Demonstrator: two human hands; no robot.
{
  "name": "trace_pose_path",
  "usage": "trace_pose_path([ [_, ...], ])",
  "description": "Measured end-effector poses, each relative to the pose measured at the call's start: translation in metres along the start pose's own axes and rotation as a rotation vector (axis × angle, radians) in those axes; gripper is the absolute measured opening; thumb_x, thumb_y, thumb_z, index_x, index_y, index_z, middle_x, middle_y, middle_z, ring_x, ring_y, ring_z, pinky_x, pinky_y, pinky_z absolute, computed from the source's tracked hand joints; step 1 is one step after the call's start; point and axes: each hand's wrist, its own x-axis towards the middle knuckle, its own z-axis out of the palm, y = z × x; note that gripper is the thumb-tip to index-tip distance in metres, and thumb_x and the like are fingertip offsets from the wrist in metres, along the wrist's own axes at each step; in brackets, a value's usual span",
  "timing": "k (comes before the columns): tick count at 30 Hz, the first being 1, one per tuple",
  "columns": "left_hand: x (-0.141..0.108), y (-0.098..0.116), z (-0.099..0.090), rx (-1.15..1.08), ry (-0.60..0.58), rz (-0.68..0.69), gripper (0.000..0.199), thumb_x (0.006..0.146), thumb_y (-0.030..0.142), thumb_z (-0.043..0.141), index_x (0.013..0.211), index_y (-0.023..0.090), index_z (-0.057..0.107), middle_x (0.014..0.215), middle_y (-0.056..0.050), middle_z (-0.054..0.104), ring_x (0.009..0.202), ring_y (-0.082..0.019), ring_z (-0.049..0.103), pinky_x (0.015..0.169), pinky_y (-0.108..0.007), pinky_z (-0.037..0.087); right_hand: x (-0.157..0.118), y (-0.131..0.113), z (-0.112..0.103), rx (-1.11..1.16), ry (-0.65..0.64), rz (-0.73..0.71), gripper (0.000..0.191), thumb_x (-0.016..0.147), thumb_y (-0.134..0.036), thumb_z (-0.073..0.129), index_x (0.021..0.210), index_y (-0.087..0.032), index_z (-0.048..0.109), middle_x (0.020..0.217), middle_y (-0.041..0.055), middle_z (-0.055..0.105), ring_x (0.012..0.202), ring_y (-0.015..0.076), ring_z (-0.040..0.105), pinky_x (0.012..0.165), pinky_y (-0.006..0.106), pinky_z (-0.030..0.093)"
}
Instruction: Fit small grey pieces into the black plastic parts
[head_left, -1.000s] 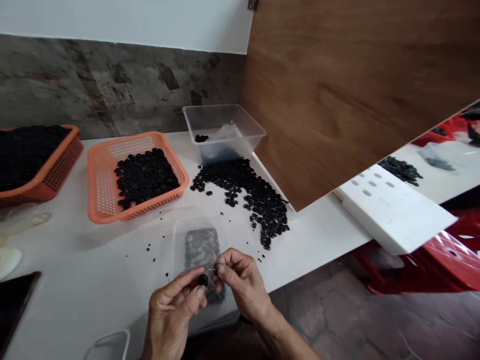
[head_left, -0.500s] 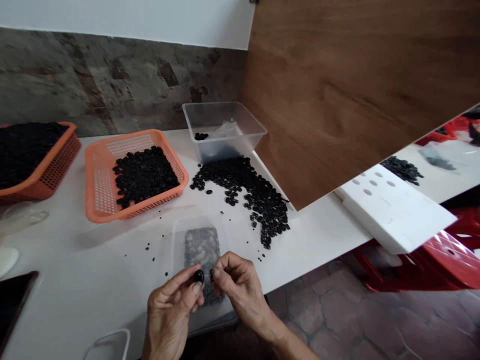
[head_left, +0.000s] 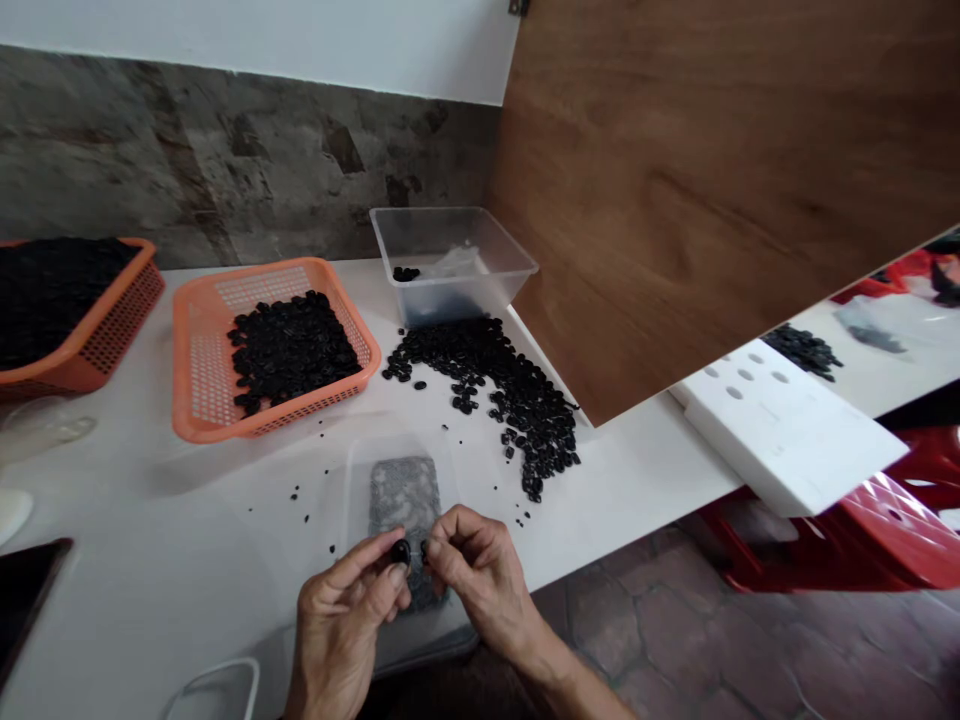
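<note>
Between thumb and fingers, my left hand point(head_left: 341, 615) pinches a small glossy black oval piece point(head_left: 400, 551). Just right of it, my right hand point(head_left: 484, 580) is closed in a pinch on a tiny dark bit point(head_left: 424, 552), mostly hidden by the fingertips. A narrow gap separates the two. Both hands hover over a translucent shallow tray point(head_left: 356, 480) with a speckled grey layer point(head_left: 405, 485) inside. Beyond it, a loose heap of black oval pieces point(head_left: 536, 410) lies on the white table point(head_left: 225, 540).
An orange basket point(head_left: 196, 425) holds more black pieces; another orange basket point(head_left: 112, 325) stands far left. A clear plastic bin point(head_left: 465, 285) is behind the heap. A slanted wooden board point(head_left: 675, 200) rises at right, near a white foam block point(head_left: 795, 430) and red stool point(head_left: 855, 540).
The camera view has shifted slightly. Both hands keep nearly the same pose, with the pieces still between their fingertips.
</note>
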Motion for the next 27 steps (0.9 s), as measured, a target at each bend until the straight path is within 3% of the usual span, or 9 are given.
trace_pose_path([
  [27,0.007,-0.013,-0.007,-0.022,-0.084,0.015,0.031,0.063,0.031,0.084,0.093,0.025,0.078,0.064,-0.002,0.071,0.051,-0.008,0.056,0.049,-0.016,0.044,0.001,0.002,-0.003,-0.051,-0.015,-0.009,0.032,0.085,-0.04,0.061,0.068,-0.014,0.052,0.057,-0.0023,0.048,0.051,0.0084,0.041,0.051,0.021,0.032],
])
